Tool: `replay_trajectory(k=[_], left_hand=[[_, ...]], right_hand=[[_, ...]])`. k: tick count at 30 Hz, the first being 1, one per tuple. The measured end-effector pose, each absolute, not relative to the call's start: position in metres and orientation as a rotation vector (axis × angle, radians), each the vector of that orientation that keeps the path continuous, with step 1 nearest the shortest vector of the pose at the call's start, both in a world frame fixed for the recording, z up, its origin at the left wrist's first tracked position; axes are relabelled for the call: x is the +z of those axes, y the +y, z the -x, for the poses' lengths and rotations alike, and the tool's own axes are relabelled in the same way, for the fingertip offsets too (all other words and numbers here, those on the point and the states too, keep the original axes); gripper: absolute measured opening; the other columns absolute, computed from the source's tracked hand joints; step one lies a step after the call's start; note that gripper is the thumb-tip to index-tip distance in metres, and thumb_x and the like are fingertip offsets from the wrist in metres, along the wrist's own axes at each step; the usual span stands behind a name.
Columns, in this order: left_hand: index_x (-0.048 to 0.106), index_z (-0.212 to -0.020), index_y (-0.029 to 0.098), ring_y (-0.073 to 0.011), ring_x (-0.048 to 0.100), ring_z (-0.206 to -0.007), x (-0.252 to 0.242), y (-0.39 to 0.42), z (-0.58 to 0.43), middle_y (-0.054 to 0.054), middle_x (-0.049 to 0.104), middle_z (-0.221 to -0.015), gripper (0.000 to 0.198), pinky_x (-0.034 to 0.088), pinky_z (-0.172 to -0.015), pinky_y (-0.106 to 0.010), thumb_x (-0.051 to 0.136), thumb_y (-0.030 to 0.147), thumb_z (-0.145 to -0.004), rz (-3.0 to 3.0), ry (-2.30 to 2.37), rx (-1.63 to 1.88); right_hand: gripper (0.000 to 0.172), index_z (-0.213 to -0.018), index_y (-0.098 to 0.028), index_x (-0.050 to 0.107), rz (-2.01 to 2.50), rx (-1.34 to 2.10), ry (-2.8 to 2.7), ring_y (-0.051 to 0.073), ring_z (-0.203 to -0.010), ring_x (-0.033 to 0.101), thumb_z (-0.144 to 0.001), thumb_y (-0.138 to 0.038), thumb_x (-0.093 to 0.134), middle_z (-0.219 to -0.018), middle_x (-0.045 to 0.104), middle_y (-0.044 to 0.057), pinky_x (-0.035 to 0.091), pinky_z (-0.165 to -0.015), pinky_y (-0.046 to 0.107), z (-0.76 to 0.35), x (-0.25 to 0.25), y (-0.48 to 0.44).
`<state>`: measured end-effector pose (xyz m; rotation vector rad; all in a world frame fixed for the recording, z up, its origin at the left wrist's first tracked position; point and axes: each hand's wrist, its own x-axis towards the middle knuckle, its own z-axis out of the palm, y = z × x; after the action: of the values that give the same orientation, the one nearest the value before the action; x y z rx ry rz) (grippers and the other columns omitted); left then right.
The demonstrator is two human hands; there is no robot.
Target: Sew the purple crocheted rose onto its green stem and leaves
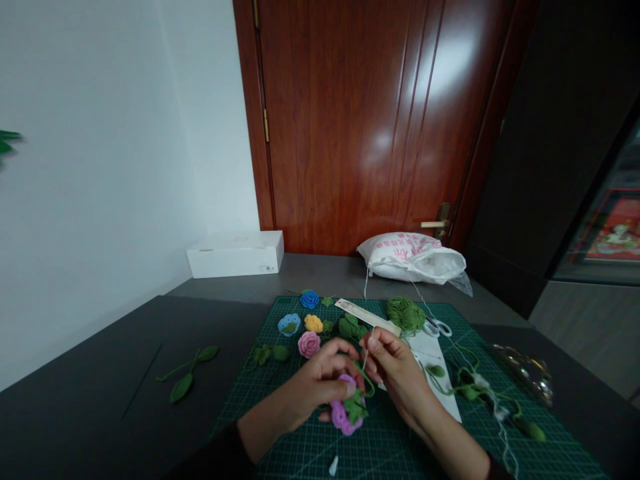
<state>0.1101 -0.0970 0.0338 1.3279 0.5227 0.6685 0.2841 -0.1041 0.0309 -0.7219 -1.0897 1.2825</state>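
My left hand (327, 380) is closed around a purple crocheted flower (343, 419), whose green leafy base (356, 407) faces up. A green yarn stem curves from the flower toward my other hand. Just to the right, my right hand (390, 360) pinches a thin whitish strand (368, 347) between thumb and fingers; its lower end runs down near the flower. Beyond my hands lie a pink crocheted rose (309, 345), a yellow flower (313, 323), a light blue cup-shaped piece (289, 325) and a blue rose (309, 299).
A green cutting mat (280, 453) carries a green yarn bundle (405, 315), white-handled scissors (440, 327), a pale ruler-like strip (367, 316), white paper (447, 393) and crocheted leaves (470, 392). Behind are a white box (237, 255) and a stuffed white bag (405, 255). Leaves (183, 387) lie left.
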Motion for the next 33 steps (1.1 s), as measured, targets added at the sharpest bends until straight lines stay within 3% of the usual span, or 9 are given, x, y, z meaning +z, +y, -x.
replay_trajectory(k=[2,5,8,14,23,27,33], left_hand=[[0.051,-0.11,0.021,-0.009,0.056,-0.055,0.032,-0.096,-0.111,-0.004,0.067,-0.089,0.039,0.034,-0.04,-0.014,0.075,0.032,-0.08,-1.39,0.569,0.695],[0.058,-0.1,0.017,-0.0152,0.063,-0.073,0.033,-0.096,-0.113,-0.005,0.067,-0.085,0.038,0.046,-0.06,-0.022,0.079,0.038,-0.077,-1.455,0.564,0.765],[0.061,-0.091,0.015,-0.017,0.063,-0.078,0.034,-0.096,-0.115,-0.005,0.067,-0.084,0.035,0.046,-0.069,-0.027,0.078,0.042,-0.077,-1.493,0.548,0.814],[0.061,-0.079,0.015,-0.0146,0.059,-0.069,0.031,-0.091,-0.115,-0.002,0.065,-0.075,0.035,0.044,-0.066,-0.026,0.074,0.047,-0.08,-1.515,0.613,0.894],[0.063,-0.081,0.015,-0.0152,0.059,-0.07,0.028,-0.086,-0.111,-0.002,0.064,-0.074,0.035,0.044,-0.067,-0.026,0.068,0.049,-0.084,-1.52,0.727,0.989],[0.063,-0.079,0.015,-0.0154,0.058,-0.068,0.027,-0.083,-0.111,-0.003,0.064,-0.073,0.037,0.043,-0.063,-0.026,0.067,0.051,-0.084,-1.542,0.72,0.989],[0.059,-0.079,0.016,-0.0131,0.055,-0.062,0.024,-0.085,-0.115,-0.001,0.063,-0.072,0.038,0.042,-0.06,-0.025,0.07,0.052,-0.081,-1.558,0.656,0.94]], right_hand=[[0.042,-0.071,-0.017,0.059,0.722,1.27,-1.105,0.004,-0.037,0.035,-0.076,-0.055,0.076,-0.047,0.051,-0.007,0.024,-0.039,0.017,-0.283,0.03,-0.104],[0.041,-0.069,-0.018,0.058,0.72,1.248,-1.129,0.004,-0.037,0.037,-0.075,-0.054,0.078,-0.048,0.052,-0.007,0.026,-0.039,0.017,-0.283,0.03,-0.104],[0.043,-0.066,-0.018,0.055,0.718,1.237,-1.146,0.004,-0.038,0.04,-0.072,-0.054,0.08,-0.054,0.058,-0.005,0.028,-0.038,0.017,-0.282,0.031,-0.104],[0.043,-0.067,-0.018,0.055,0.735,1.22,-1.174,0.005,-0.037,0.04,-0.073,-0.054,0.078,-0.052,0.054,-0.006,0.029,-0.038,0.017,-0.281,0.03,-0.105],[0.044,-0.073,-0.016,0.06,0.762,1.203,-1.137,0.004,-0.037,0.039,-0.081,-0.058,0.07,-0.047,0.052,-0.006,0.028,-0.04,0.016,-0.286,0.031,-0.103],[0.049,-0.075,-0.016,0.059,0.763,1.236,-1.133,0.003,-0.033,0.035,-0.086,-0.063,0.06,-0.046,0.055,-0.004,0.022,-0.034,0.015,-0.287,0.034,-0.103],[0.051,-0.072,-0.02,0.05,0.733,1.217,-1.163,0.008,-0.029,0.048,-0.086,-0.068,0.055,-0.048,0.061,-0.001,0.026,-0.028,0.015,-0.286,0.03,-0.101]])
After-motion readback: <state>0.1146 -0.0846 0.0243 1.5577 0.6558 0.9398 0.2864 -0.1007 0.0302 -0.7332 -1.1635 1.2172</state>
